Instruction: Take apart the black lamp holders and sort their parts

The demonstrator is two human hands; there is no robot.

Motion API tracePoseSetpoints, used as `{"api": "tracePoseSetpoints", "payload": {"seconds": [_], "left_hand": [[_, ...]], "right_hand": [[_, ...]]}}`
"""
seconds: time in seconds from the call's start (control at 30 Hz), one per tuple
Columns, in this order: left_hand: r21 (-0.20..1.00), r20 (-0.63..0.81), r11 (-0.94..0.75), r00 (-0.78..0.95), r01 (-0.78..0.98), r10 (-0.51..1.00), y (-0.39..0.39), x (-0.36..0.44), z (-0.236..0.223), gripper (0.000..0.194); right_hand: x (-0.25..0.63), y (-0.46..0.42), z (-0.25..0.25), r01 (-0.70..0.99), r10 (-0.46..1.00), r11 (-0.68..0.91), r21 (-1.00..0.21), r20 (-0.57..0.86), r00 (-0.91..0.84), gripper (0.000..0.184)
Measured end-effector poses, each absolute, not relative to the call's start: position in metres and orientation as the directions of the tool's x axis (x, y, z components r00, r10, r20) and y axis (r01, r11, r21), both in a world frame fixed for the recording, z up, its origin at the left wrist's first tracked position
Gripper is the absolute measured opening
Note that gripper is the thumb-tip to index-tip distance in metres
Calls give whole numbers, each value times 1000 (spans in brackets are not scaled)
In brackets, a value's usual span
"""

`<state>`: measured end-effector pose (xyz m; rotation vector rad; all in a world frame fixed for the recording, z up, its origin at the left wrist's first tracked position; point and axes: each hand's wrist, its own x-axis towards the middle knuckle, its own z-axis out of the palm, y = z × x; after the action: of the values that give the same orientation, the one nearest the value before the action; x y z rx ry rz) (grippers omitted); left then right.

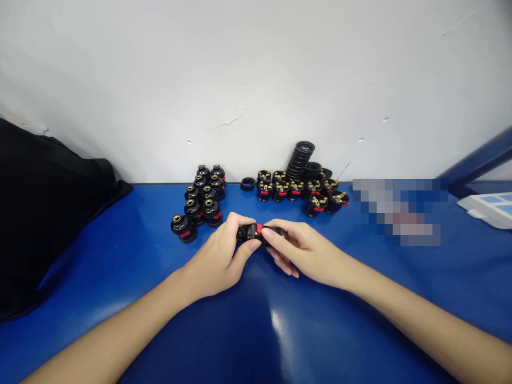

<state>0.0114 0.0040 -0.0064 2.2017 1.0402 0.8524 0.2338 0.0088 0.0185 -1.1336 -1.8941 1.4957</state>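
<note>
A black lamp holder with a red switch (260, 229) lies sideways between my two hands above the blue table (240, 330). My left hand (222, 256) is closed round its narrow end on the left, thumb on the near side. The fingers of my right hand (308, 248) wrap its wider end, and the thumb presses beside the red switch. Part of the lamp holder is hidden by my fingers. Left of my left hand stand several capped lamp holders (194, 212) with brass-rimmed holes on top. Beyond my right hand are several open lamp holder bodies (318, 205) with brass contacts showing.
A leaning stack of black rings (300, 160) stands by the pale wall (240, 80), with one loose ring (248, 184) to its left. Black cloth (48, 202) covers the left side. A white-and-blue case (490, 209) and a blue bar (476, 154) are at right, near a blurred patch.
</note>
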Motion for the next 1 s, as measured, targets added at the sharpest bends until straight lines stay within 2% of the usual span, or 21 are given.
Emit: {"api": "tracePoseSetpoints", "payload": {"seconds": [0.1, 0.23, 0.43, 0.57, 0.67, 0.73, 0.8, 0.87, 1.0], "left_hand": [[705, 295, -544, 511, 455, 808, 3, 13, -2, 19], [753, 272, -510, 509, 415, 816, 2, 13, 1, 20], [846, 165, -357, 444, 395, 881, 0, 17, -3, 30], [855, 160, -328, 399, 401, 903, 0, 19, -3, 33], [847, 192, -350, 385, 400, 903, 2, 18, -4, 30], [832, 232, -400, 416, 383, 880, 3, 17, -4, 26], [804, 272, -458, 450, 379, 851, 4, 16, -6, 23], [775, 299, -493, 457, 396, 838, 6, 15, -8, 21], [736, 329, -520, 442, 435, 835, 7, 14, -10, 21]], "right_hand": [[235, 3, 6, 253, 860, 68, -965, -72, -505, 45], [234, 1, -1, 312, 892, 164, -936, 6, -452, 43], [240, 3, 7, 414, 819, 482, -772, 229, -527, 22], [245, 6, 3, 359, 774, 564, -744, 325, -544, 26], [242, 7, -4, 232, 815, 452, -861, 292, -500, 36], [239, 7, -6, 115, 863, 253, -961, 170, -476, 32], [236, 6, -6, 43, 880, 77, -996, 48, -472, 35], [236, 6, -5, 10, 884, 41, -999, 32, -466, 35], [238, 5, -4, -99, 880, 99, -990, 134, -456, 40]]}}
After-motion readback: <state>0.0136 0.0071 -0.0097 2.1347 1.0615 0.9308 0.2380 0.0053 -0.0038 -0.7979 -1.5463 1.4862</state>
